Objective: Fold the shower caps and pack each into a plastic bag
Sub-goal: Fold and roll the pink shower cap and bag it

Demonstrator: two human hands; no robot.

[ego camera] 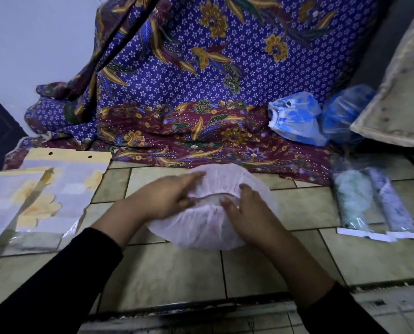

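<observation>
L hand (169, 198): flat, pressing pink cap (208, 235).
R hand (245, 209): fingers bent at its rim, grip unclear.
Tip: flatten btwn hands, then fold evenly.

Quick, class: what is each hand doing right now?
Left hand: open, straight fingers pressing on the pink shower cap.
Right hand: on the cap, fingers bent; grip cannot be told.

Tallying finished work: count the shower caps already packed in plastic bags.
2. The teal packed cap lies on the tiles at the right; the purple packed cap lies beside it, further right. More may sit out of frame.
</observation>
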